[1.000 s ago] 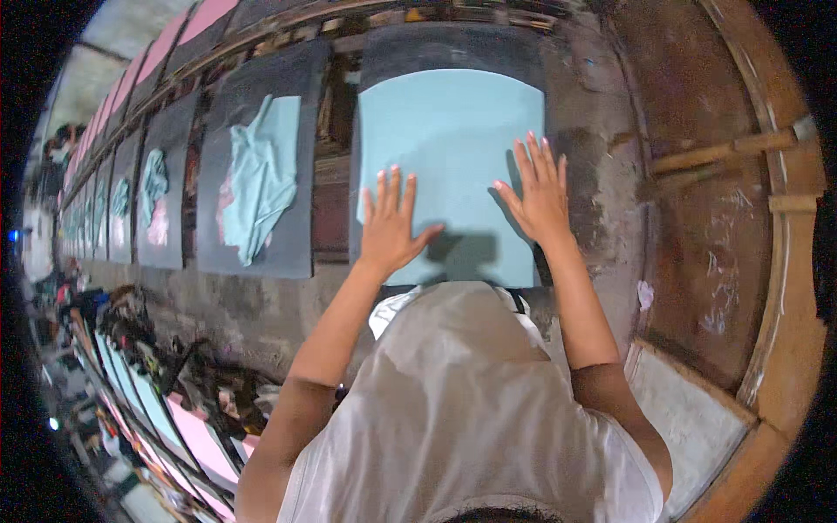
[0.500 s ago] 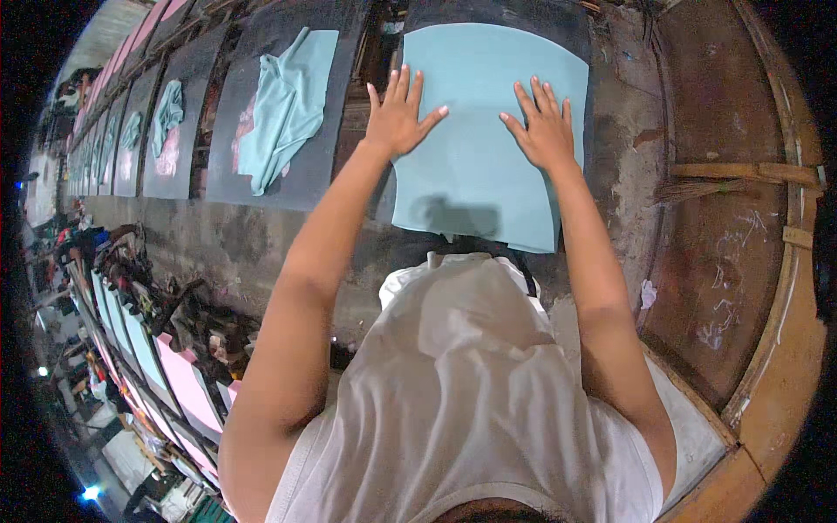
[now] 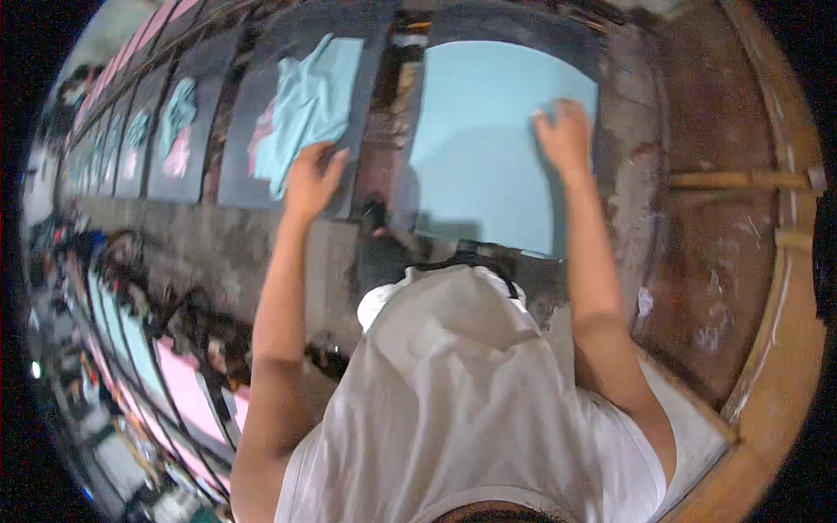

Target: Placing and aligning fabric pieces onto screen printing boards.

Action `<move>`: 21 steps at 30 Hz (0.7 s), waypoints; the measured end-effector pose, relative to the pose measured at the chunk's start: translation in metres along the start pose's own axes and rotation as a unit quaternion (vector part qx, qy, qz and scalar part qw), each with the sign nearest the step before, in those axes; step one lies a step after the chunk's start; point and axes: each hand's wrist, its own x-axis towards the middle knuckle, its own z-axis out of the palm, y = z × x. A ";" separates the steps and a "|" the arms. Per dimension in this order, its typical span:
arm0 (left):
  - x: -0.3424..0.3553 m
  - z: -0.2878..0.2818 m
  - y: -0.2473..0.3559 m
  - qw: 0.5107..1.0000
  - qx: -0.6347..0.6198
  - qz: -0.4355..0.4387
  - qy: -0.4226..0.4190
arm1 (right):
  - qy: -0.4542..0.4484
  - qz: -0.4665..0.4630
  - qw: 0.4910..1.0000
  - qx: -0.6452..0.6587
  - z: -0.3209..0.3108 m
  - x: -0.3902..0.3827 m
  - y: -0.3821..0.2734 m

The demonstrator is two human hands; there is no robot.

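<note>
Presently two hands are at work over two pale-blue cloths; one cloth, the flat cloth (image 3: 488,157), lies spread on the dark board (image 3: 488,22) straight ahead, and the other, the crumpled cloth (image 3: 309,100), lies bunched on the neighbouring board (image 3: 240,166) to its left; the right hand (image 3: 568,144) is over the right side of the flat cloth, its thumb well apart from its bent fingers, with nothing seen between them; the left hand (image 3: 311,183) is at the near edge of the crumpled cloth, thumb apart from the fingers, though blur means I cannot tell whether the tips grip any fabric; one pink patch (image 3: 261,144) shows beside that bunch; farther left, two more bunched cloths (image 3: 180,105) can be counted on two boards, those beyond being too small to number; far right, one wooden bar (image 3: 741,180); nearer, one pale scrap (image 3: 645,302).
</note>
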 end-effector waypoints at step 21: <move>0.006 -0.096 -0.139 0.982 -0.137 -0.127 0.003 | 0.072 0.196 0.976 0.063 -0.011 0.082 0.136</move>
